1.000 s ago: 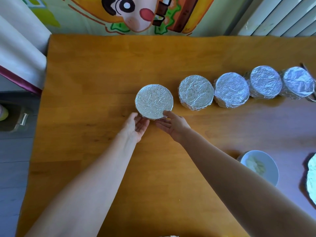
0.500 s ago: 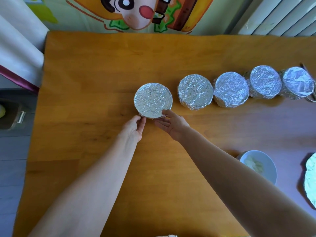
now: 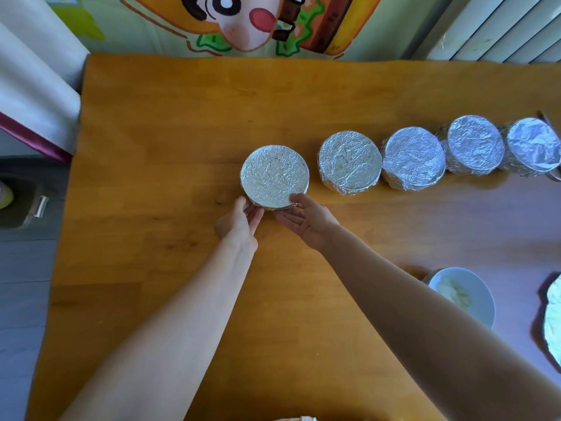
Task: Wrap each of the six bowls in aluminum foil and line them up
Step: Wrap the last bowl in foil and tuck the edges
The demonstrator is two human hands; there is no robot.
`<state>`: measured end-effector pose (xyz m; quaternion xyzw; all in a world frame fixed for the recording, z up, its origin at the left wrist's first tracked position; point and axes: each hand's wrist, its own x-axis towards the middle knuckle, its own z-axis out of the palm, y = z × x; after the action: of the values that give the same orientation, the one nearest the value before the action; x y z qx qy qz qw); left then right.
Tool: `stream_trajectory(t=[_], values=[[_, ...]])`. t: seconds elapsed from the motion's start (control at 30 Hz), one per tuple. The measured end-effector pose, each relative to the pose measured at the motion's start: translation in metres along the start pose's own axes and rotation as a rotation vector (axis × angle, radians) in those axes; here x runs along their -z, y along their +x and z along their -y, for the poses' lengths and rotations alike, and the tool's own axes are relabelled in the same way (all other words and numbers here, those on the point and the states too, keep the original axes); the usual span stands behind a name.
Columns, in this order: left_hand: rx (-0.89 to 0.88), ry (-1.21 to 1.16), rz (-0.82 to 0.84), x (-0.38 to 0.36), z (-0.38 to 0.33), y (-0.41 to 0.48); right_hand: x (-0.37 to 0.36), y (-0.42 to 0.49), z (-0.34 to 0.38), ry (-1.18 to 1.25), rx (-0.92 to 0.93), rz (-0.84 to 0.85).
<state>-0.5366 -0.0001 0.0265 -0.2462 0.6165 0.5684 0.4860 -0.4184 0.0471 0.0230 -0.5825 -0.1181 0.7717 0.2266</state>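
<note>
On the bench [image 3: 182, 117]: five foil-wrapped bowls in a row, running from centre out to the far right edge. The leftmost wrapped bowl [image 3: 274, 176] sits a small gap apart from the second bowl [image 3: 349, 162]. The second, third bowl [image 3: 413, 158], fourth bowl [image 3: 473, 147] and fifth bowl [image 3: 532, 145] touch or nearly touch. Line drifts slightly farther as it goes right, so it's not dead straight.

Near right: loose foil sheet [image 3: 553, 323], mostly out of frame. Just left of it is a bare white bowl [image 3: 461, 299] with something pale inside and no foil on it.

Both hands are at the near side of the leftmost wrapped bowl.
- Left hand [image 3: 243, 220]: fingers fairly straight against the near-left wall.
- Right hand [image 3: 306, 223]: palm up, fingers flat toward the near base, thumb resting on the near-right rim of the foil top.

Neither is clamped round the bowl. Reads as pressing foil down or nudging it into line.

Status, my read: five of six wrapped and lined up, this one getting final touches. Left to do: wrap the white bowl, likely with that sheet, add it to the row, close the gap.
</note>
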Motion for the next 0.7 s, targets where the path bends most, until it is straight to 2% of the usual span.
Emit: stream_trajectory(t=[0.13,0.27,0.33,0.7], values=[[0.211,0.009,0.047,0.001,-0.008,0.002,0.001,-0.001,0.002,0.008,-0.005,0.007],[0.313,0.234,0.125,0.006,-0.013,-0.001,0.001,-0.002,0.003,-0.004,-0.018,0.014],[0.357,0.271,0.169,0.008,-0.017,-0.003,0.001,-0.001,0.002,0.000,-0.018,0.017],[0.208,0.258,0.066,0.004,-0.021,0.008,0.001,0.000,0.001,0.004,-0.013,0.016]])
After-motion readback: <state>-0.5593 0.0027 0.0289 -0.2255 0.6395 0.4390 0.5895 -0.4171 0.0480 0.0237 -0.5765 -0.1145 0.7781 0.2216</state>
